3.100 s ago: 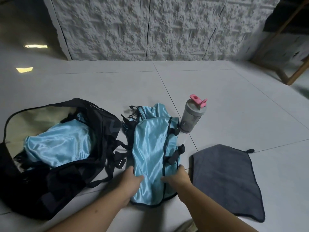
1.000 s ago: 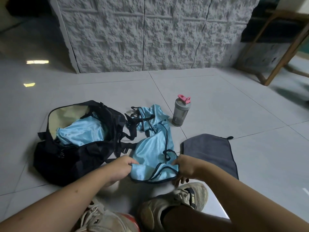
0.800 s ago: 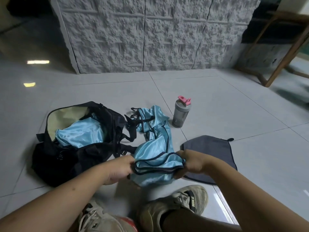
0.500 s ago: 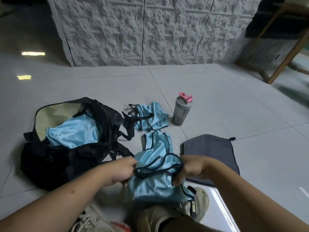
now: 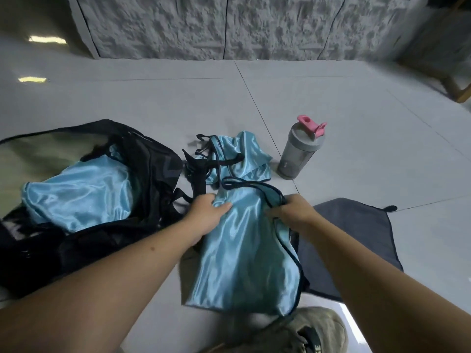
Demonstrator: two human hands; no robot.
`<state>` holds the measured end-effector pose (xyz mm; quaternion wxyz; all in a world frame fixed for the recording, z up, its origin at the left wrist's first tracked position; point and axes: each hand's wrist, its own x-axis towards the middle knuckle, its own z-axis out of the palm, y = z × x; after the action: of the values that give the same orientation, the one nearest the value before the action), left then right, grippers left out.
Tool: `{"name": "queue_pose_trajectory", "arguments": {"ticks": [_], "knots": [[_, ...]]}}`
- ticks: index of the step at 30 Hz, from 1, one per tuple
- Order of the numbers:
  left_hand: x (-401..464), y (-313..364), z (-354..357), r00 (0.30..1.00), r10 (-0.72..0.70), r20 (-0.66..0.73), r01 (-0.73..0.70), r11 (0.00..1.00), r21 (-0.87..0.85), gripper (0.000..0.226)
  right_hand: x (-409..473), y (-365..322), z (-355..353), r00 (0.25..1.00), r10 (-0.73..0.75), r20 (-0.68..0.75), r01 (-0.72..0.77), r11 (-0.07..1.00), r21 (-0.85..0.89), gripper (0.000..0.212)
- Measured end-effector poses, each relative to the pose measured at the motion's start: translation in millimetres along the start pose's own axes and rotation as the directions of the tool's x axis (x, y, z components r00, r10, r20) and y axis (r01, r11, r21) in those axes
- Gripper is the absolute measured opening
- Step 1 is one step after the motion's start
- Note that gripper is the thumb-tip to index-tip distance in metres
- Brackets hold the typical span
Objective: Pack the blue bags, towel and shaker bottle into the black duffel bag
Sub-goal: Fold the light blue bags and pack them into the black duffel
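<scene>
A shiny blue bag (image 5: 244,253) with black trim hangs in front of me, lifted off the floor. My left hand (image 5: 207,215) grips its top left edge and my right hand (image 5: 293,212) grips its top right edge. A second blue bag (image 5: 244,156) lies on the floor just beyond. The open black duffel bag (image 5: 153,159) sits at the left with another blue bag (image 5: 79,197) inside it. A grey shaker bottle (image 5: 300,151) with a pink lid stands upright to the right. A dark grey towel (image 5: 354,240) lies flat under my right forearm.
Pale floor tiles stretch ahead to a rough white stone wall (image 5: 229,24). A wooden furniture leg (image 5: 458,93) shows at the far right. The toe of my shoe (image 5: 300,332) is at the bottom edge, below the hanging bag.
The blue bag went from flat on the floor to gathered and lifted in both hands, separated from the second blue bag. It now hangs unfolded lengthwise and my hands have moved forward.
</scene>
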<state>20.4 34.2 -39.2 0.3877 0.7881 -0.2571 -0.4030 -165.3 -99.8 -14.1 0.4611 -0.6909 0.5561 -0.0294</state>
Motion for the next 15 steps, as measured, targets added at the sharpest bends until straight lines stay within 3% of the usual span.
{"name": "queue_pose_trajectory", "arguments": {"ticks": [4, 6, 7, 9, 10, 12, 13, 15], "knots": [[21, -9, 9, 0.989, 0.020, -0.145, -0.001, 0.992, 0.127, 0.050, 24, -1, 8, 0.964, -0.060, -0.258, -0.008, 0.967, -0.255, 0.035], [14, -18, 13, 0.967, 0.154, -0.204, -0.089, 0.950, 0.299, 0.056, 17, 3, 18, 0.941, -0.104, -0.323, 0.000, 0.952, -0.306, 0.044], [5, -23, 16, 0.941, 0.278, -0.193, -0.172, 0.884, 0.435, 0.056, 11, 6, 25, 0.929, -0.179, -0.323, 0.057, 0.934, -0.352, 0.043], [-15, -41, 28, 0.833, 0.552, -0.037, -0.405, 0.655, 0.638, 0.044, -10, 17, 43, 0.873, -0.432, -0.226, 0.292, 0.834, -0.468, 0.039], [-24, -51, 36, 0.780, 0.621, 0.079, -0.493, 0.533, 0.688, 0.041, -19, 24, 53, 0.835, -0.536, -0.122, 0.414, 0.760, -0.501, 0.038], [-40, -67, 49, 0.790, 0.510, 0.341, -0.549, 0.342, 0.763, 0.057, -28, 47, 71, 0.791, -0.606, 0.081, 0.541, 0.631, -0.556, 0.048], [-43, -75, 53, 0.816, 0.405, 0.413, -0.539, 0.273, 0.797, 0.067, -30, 58, 80, 0.815, -0.557, 0.160, 0.534, 0.614, -0.581, 0.052], [-44, -88, 56, 0.863, 0.312, 0.397, -0.474, 0.232, 0.849, 0.077, -31, 72, 89, 0.891, -0.404, 0.206, 0.436, 0.637, -0.636, 0.062]]}}
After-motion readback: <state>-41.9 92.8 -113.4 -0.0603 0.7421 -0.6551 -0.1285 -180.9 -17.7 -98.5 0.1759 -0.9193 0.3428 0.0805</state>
